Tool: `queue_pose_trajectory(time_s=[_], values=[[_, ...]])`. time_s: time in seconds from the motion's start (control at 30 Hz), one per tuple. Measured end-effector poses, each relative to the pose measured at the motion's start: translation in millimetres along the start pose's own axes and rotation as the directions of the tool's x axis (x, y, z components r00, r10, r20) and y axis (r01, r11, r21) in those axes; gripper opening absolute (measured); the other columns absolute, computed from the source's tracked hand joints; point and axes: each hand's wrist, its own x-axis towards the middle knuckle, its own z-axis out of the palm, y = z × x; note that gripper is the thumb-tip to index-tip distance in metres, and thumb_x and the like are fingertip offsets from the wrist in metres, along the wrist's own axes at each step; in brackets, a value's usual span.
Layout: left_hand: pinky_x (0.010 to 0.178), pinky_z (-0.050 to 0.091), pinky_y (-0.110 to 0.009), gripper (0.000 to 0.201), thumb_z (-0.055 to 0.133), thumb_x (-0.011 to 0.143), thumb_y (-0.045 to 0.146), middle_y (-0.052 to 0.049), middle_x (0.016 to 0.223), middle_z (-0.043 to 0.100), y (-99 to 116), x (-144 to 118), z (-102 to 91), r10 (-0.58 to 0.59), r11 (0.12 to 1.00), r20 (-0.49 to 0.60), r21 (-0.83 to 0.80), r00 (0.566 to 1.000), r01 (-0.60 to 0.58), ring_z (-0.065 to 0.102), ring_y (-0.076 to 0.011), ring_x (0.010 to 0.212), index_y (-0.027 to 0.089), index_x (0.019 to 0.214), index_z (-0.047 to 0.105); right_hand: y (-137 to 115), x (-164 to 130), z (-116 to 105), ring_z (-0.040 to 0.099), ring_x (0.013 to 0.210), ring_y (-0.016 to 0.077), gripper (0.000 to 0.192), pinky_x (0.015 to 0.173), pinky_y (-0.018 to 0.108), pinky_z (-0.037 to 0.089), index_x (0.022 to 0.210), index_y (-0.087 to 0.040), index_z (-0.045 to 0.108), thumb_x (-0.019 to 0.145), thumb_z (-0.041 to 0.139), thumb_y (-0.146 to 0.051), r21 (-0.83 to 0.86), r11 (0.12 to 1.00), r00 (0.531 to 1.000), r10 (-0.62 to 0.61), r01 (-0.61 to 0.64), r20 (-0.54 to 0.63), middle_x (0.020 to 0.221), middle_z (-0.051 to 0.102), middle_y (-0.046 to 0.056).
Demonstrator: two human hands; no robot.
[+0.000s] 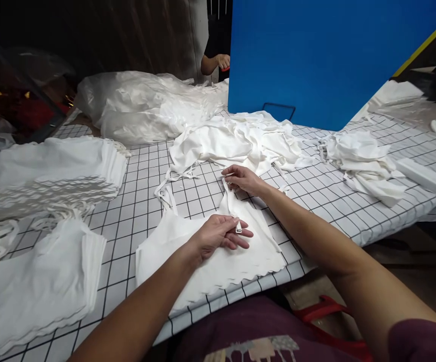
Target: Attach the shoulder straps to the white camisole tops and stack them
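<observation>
A white strappy camisole (188,251) with a wavy hem lies spread on the table in front of me. Over its upper right part, my left hand (221,234) pinches a strap between thumb and forefinger, the other fingers spread. A small white strap piece (238,226) with a tiny buckle-like end sticks out of that pinch. Farther up, my right hand (242,180) has its fingers closed on the upper end of the same white strap (228,193). The camisole's other strap (167,196) lies loose on the cloth at the left.
Stacks of white garments (48,166) stand at the left. A loose white heap (236,141) lies beyond my hands, with a smaller pile (364,161) at right. Behind are a clear plastic bag (142,105), a large blue board (308,60) and another person's hand (223,61).
</observation>
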Motion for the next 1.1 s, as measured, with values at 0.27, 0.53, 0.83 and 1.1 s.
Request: queue_pose_trajectory(time_s=[0.27,0.53,0.83,1.1], values=[[0.058,0.046,-0.018,0.034,0.069,0.086,0.043,-0.012,0.096,0.072,2,-1,-1.0,0.056,0.997,0.011,-0.054,0.998,-0.055,0.066,-0.0101,0.071,0.010,0.094,0.074,-35,-110,-13,0.054,0.064,0.0164,0.030,0.058,0.029,0.039,0.080,-0.019,0.059,0.092,0.055,-0.046,-0.805,0.589,0.991,-0.059,-0.064,-0.122,0.079,0.064,0.006],[0.054,0.038,-0.016,0.030,0.072,0.084,0.035,-0.005,0.086,0.065,-1,1,-0.1,0.082,0.997,-0.038,0.001,0.996,-0.082,0.051,-0.0029,0.060,0.010,0.100,0.075,-26,-192,-9,0.053,0.060,0.0166,0.029,0.054,0.028,0.033,0.074,-0.022,0.053,0.092,0.054,-0.044,-0.820,0.533,0.969,0.228,-0.209,-0.099,0.068,0.064,0.002],[0.050,0.037,-0.018,0.029,0.074,0.083,0.038,-0.010,0.089,0.073,2,-3,3.8,0.201,0.959,-0.101,0.222,0.974,-0.175,0.062,-0.0089,0.062,0.011,0.093,0.070,-61,-168,-6,0.062,0.094,0.0232,0.020,0.076,0.035,0.050,0.107,-0.023,0.062,0.095,0.056,-0.038,-0.746,0.605,0.946,-0.309,0.277,0.100,0.110,0.065,0.011],[0.052,0.039,-0.018,0.027,0.073,0.082,0.032,-0.013,0.096,0.074,9,-2,-7.9,0.254,0.948,-0.058,0.216,0.966,-0.236,0.063,-0.0089,0.064,0.010,0.098,0.072,-59,-89,9,0.061,0.080,0.0165,0.022,0.071,0.030,0.047,0.111,-0.016,0.064,0.098,0.052,-0.029,-0.612,0.593,0.838,-0.226,0.523,0.497,0.096,0.068,0.008]])
